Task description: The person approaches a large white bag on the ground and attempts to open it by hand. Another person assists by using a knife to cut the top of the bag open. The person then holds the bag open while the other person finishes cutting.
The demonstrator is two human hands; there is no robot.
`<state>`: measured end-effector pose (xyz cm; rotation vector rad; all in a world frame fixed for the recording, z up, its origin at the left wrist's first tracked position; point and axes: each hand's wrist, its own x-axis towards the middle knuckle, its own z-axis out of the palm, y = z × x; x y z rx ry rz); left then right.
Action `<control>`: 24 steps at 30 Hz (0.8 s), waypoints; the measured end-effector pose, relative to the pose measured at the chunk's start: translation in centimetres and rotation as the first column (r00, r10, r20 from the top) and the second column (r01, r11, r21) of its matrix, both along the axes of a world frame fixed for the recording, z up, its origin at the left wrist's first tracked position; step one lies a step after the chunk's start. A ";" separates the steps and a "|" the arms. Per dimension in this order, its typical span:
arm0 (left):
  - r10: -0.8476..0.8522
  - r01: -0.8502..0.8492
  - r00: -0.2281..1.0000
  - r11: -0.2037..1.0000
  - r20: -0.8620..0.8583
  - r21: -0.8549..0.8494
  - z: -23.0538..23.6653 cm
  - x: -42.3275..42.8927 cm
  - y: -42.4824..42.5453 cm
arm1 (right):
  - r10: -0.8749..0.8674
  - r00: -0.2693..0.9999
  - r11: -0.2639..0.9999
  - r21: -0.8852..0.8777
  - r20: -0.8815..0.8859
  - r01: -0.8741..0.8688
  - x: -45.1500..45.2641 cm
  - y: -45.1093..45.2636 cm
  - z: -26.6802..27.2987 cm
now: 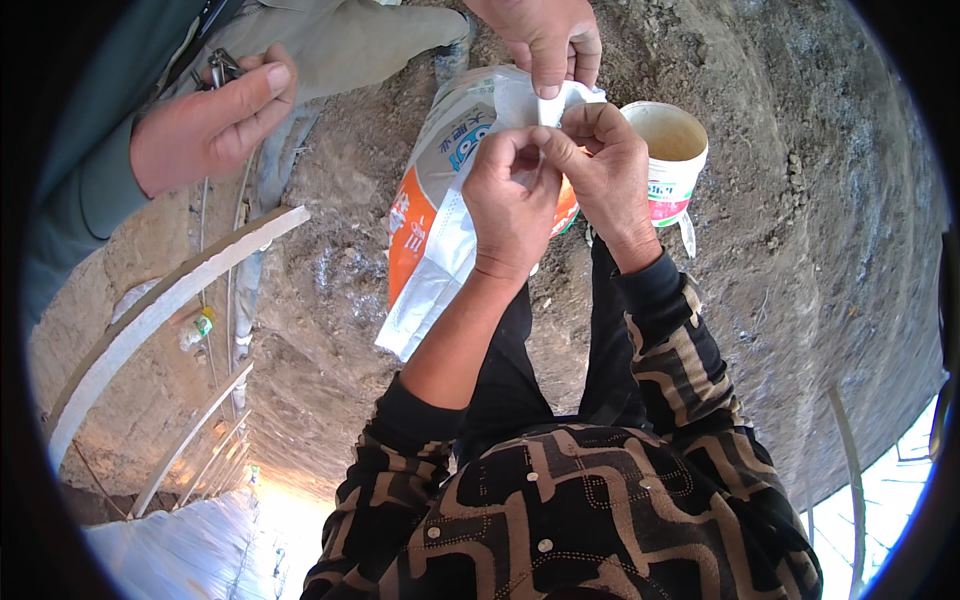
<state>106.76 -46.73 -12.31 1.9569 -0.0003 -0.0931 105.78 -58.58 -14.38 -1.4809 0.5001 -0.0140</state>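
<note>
A printed plastic sack [414,244], white, grey and orange, stands bulging on the soil before me. My left hand [514,206] pinches its top edge between thumb and forefinger. Close beside it, my right hand [616,176] grips the same white edge, the fingertips of both hands nearly meeting. Just beyond them, another person's hand [553,41] holds the folded mouth of the sack. That person's other hand [217,127], at the left, holds a small metal tool [223,69] that looks like nail clippers. My fingers hide exactly what lies between their tips.
A white plastic bucket [671,176] with a printed label stands right of the sack. Left of it, a pale curved beam [180,289] and a hose-like tube [247,300] run over the ground. A crumpled plastic wrapper [197,328] lies beyond the tube.
</note>
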 end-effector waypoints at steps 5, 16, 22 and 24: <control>-0.171 0.133 0.967 0.970 0.187 0.203 0.6 -0.9 0.0 | -0.122 0.992 0.988 0.102 0.042 0.118 0.2 0.2 0.8; -0.046 0.041 0.998 0.995 0.045 0.095 0.8 1.6 0.7 | -0.094 0.992 0.922 0.368 -0.083 0.118 0.6 -0.7 1.4; -0.173 0.175 0.984 0.977 -0.032 0.122 1.3 4.0 0.3 | -0.074 0.997 0.928 0.364 -0.035 0.082 0.2 -0.8 1.0; -0.172 0.183 0.980 0.976 -0.100 0.118 1.6 4.2 0.0 | -0.065 0.997 0.935 0.348 -0.034 0.072 0.1 -1.0 0.8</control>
